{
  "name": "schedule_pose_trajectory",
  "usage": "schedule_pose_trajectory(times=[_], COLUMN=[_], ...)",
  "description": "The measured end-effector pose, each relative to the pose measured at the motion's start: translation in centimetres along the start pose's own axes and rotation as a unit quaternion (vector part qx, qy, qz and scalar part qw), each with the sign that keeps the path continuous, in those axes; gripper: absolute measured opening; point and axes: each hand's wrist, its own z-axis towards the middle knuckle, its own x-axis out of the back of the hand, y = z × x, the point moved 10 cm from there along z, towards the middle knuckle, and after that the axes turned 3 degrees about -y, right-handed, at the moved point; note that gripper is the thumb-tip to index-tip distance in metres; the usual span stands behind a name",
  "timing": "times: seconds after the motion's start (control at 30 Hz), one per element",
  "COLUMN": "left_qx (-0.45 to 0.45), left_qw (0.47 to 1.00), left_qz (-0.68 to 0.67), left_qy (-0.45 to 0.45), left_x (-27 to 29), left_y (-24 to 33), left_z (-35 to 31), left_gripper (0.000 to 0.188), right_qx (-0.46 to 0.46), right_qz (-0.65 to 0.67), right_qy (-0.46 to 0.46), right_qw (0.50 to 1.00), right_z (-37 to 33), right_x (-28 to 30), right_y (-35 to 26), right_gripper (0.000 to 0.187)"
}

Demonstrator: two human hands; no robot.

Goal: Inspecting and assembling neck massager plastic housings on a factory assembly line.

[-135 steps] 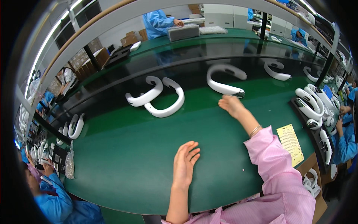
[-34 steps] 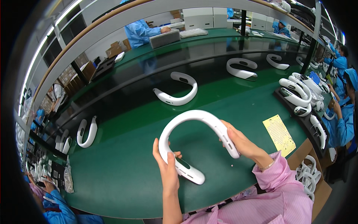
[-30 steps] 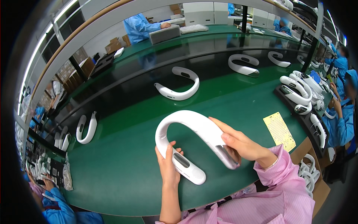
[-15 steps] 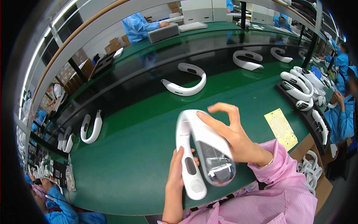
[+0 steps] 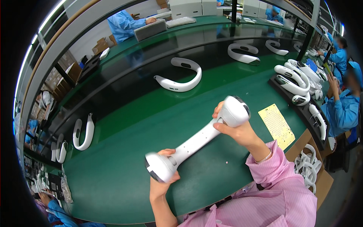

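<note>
I hold a white U-shaped neck device (image 5: pixel 195 145) over the green table, seen edge-on with its curved band running diagonally between my hands. My left hand (image 5: pixel 160 185) grips the lower-left end, fingers wrapped round behind it. Around the upper-right end, my right hand (image 5: pixel 239 132) is closed, thumb across the inner side. Both rounded ends carry dark glossy caps. Small dark holes dot the band. Beyond my hands, a similar white neck device (image 5: pixel 191 84) lies on the green and black surface.
More white neck devices lie at the left (image 5: pixel 89 132) and far right (image 5: pixel 242 56). A yellow printed sheet (image 5: pixel 277 126) rests right of my hand. Beside it are a black tray (image 5: pixel 300 108) of devices and a cardboard box (image 5: pixel 321 193) of white parts. Co-workers in blue sit around.
The neck device has turned from upright, ends toward me, to a diagonal edge-on pose. My right hand has moved from its top to gripping one end; the left holds the other. The view has shifted slightly.
</note>
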Motion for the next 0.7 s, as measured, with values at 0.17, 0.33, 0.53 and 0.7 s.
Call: schedule_pose_trajectory(times=[0.17, 0.33, 0.53, 0.7], left_qx=[0.058, 0.141, 0.081, 0.075], left_qw=[0.980, 0.948, 0.938, 0.943], left_qz=[0.001, -0.063, -0.126, -0.128], left_qy=[0.190, 0.277, 0.311, 0.300], left_x=[2.5, 3.2, 4.9, 5.5], left_y=[-1.1, -2.5, -2.7, -2.3], left_z=[-0.3, -1.1, -1.2, -1.2], left_gripper=[0.062, 0.057, 0.045, 0.044], right_qx=[-0.172, -0.298, -0.286, -0.238], right_qz=[0.097, 0.180, 0.130, 0.328], right_qy=[-0.101, -0.068, -0.059, -0.005], right_qw=[0.975, 0.935, 0.948, 0.914], right_z=[-0.7, -1.7, 0.4, 8.1], right_x=[-2.9, -4.2, -5.0, -6.8], right_y=[4.4, 7.1, 8.3, 12.9], right_gripper=[0.049, 0.040, 0.033, 0.046])
